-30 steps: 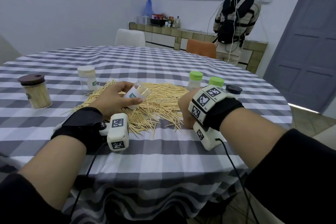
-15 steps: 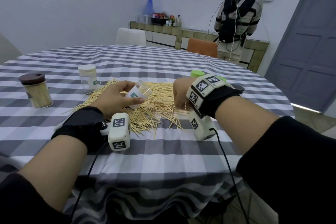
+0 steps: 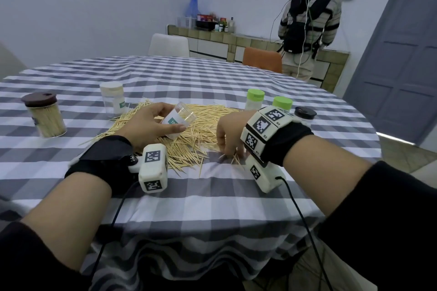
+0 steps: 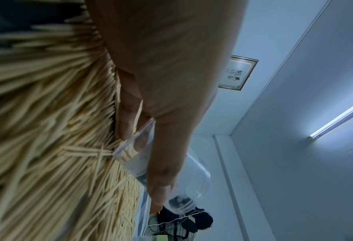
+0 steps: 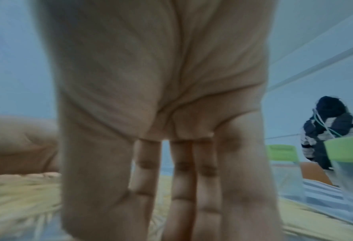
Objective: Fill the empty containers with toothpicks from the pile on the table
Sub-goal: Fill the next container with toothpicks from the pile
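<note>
Two fingers (image 3: 175, 128) grip jar (image 3: 181, 118).

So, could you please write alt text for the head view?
A left hand holds a clear open container tilted over a toothpick pile on a checked tablecloth, while the right hand gathers toothpicks at the pile's near edge. Lidded jars stand around.

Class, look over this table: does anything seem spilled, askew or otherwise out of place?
Toothpicks lie loose in a heap on the tablecloth, some strays at its near edge by the right hand. The left hand holds an open clear jar tilted. The other jars stand upright.
</note>
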